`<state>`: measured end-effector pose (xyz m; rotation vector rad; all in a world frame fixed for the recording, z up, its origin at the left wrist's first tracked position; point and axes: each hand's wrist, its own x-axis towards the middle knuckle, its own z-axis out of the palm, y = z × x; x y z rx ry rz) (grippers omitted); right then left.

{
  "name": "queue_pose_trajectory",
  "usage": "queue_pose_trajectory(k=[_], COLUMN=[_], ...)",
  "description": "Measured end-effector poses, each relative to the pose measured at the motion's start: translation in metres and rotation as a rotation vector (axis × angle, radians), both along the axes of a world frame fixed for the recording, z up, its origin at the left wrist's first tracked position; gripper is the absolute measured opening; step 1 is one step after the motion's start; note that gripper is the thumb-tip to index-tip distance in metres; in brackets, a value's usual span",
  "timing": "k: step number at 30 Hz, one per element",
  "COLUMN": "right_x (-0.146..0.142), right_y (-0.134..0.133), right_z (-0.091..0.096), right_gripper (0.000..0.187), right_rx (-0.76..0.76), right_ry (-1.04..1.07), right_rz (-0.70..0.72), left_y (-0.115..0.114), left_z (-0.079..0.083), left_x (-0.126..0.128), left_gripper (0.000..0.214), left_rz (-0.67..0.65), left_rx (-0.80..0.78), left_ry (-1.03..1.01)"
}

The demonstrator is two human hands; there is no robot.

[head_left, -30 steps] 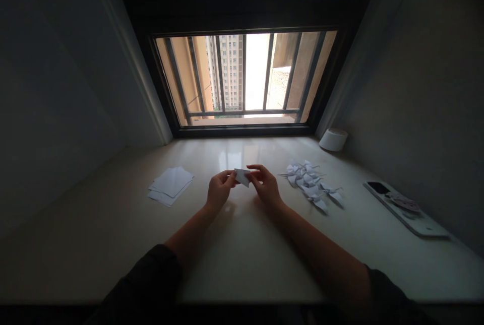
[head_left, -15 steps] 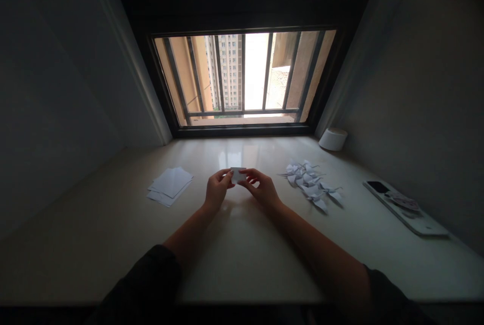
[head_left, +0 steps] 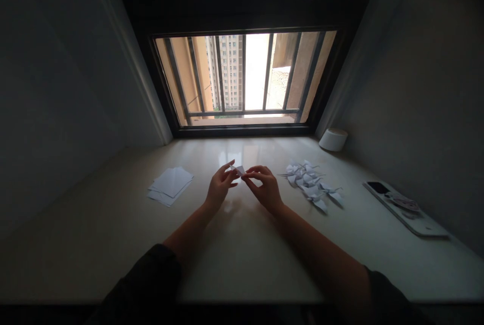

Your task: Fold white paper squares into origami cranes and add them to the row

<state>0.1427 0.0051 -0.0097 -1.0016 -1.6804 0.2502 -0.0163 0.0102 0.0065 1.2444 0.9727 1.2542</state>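
Folded paper is up between both hands above the counter. At its 4 o'clock, the right hand pinches it; at 8, the left hand has fingers partly spread beside it, whether gripping I cannot tell. Paper sheets lie around 9, paper birds around 3, a phone beyond them, the window at 12.
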Motion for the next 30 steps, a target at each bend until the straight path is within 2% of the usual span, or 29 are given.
queue_pose_trajectory(k=[4, 10, 15, 19, 22, 25, 30], right_x=[-0.004, -0.005, -0.003, 0.001, 0.003, 0.005, 0.006], right_y=[0.002, 0.003, 0.006, 0.003, -0.004, -0.008, -0.008], right_z=[-0.003, -0.003, -0.003, 0.002, 0.009, 0.012, 0.011], right_gripper=[0.017, 0.021, 0.022, 0.019, 0.013, 0.007, 0.016], right_rx=[-0.151, -0.265, -0.281, -0.201, -0.021, 0.114, 0.158], right_ry=[0.239, 0.331, 0.374, 0.288, 0.109, -0.049, -0.211], right_rz=[0.074, 0.17, 0.207, 0.107, -0.01, -0.027, -0.075], left_y=[-0.003, 0.0, 0.003, 0.004, 0.005, 0.003, -0.001], left_z=[0.002, 0.006, 0.014, 0.013, 0.011, 0.012, 0.013], left_x=[0.001, -0.002, -0.009, -0.011, -0.011, -0.01, -0.008], left_gripper=[0.065, 0.059, 0.055, 0.054, 0.052, 0.05, 0.046], left_rz=[-0.031, -0.049, -0.098, -0.139, -0.166, -0.213, -0.309], left_rx=[0.072, 0.088, 0.106, 0.114, 0.095, 0.065, 0.045], left_ry=[0.038, 0.047, 0.093, 0.116, 0.126, 0.121, 0.141])
